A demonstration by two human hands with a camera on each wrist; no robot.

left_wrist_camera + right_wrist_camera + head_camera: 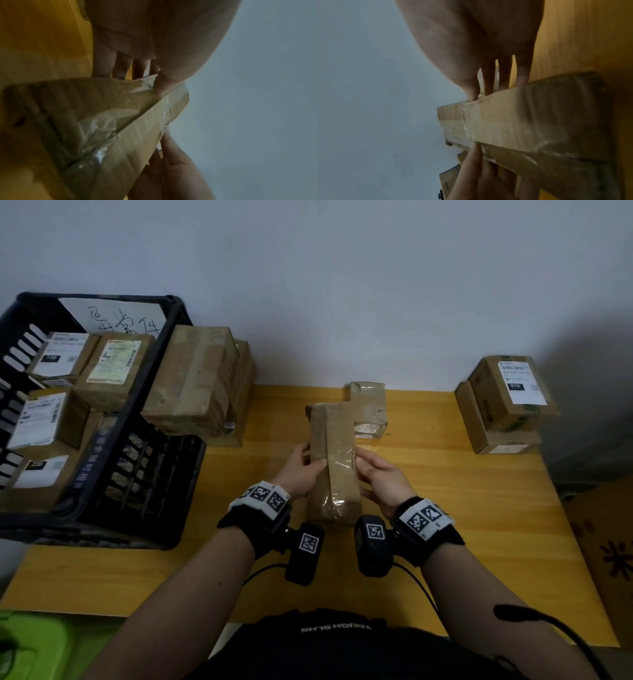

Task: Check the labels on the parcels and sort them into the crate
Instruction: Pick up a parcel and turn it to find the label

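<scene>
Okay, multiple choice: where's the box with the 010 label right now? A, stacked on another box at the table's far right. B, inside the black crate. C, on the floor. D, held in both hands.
A: the 010 box sits on top of another carton at the far right of the table, apart from the crate and both hands.

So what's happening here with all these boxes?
A person is sorting parcels at a yellow wooden table. Both hands, the left hand and the right hand, grip a long brown cardboard parcel wrapped in clear tape by its sides above the table. No label shows on its upper face. A black plastic crate on the left already holds several labelled boxes; more boxes wait on the table.
</scene>
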